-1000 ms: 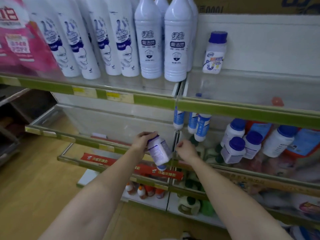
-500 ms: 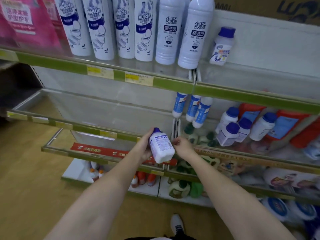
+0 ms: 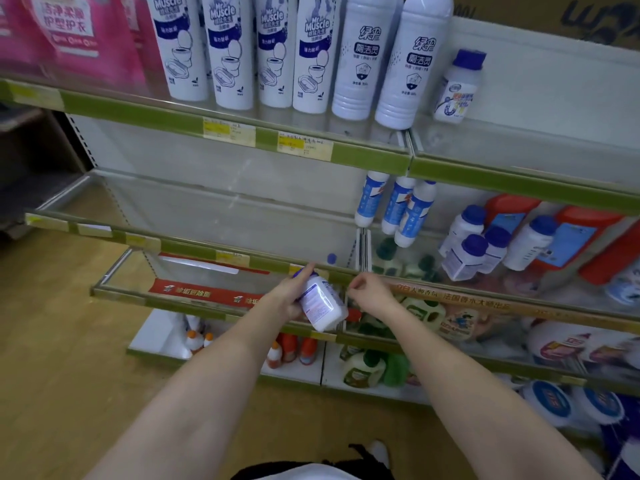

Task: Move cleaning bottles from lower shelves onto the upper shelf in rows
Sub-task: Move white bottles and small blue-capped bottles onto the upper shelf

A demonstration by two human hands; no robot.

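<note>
**Bottle in hand, lift to the upper shelf judged to come next**

Plainly, the carrying step was in hand. A small white bottle (image 3: 322, 303) with a blue cap was held by the left hand (image 3: 289, 299), whose fingers were wrapped round its neck end, in front of the green lip of the middle shelf (image 3: 194, 249). The right hand (image 3: 369, 294) was seen just beside the bottle's lower end, fingers loosely curled and nothing gripped (whether a fingertip touched the bottle could not be told).

The bottle was not upright. Its long axis was tilted on a diagonal, the cap pointing up and to the left, toward the shelf lip, and the base pointing down and to the right, toward the person. The printed label was turned upward, to the camera.

One matching bottle (image 3: 457, 86) had been set on the upper shelf (image 3: 519, 174), upright, just to the right of the tall white bottles (image 3: 408, 64); bare shelf was seen to its right and in front of it. More blue-capped bottles (image 3: 478, 244) were left on the lower shelf at the right, so the task was judged to be at an early stage.

The next move was judged to call for a lift well above the present height, the bottle being turned cap-up on the way, and a placing beside the one already there so that a row is begun. Care would be wanted at the raised green lip, which must be cleared by the base.
</note>
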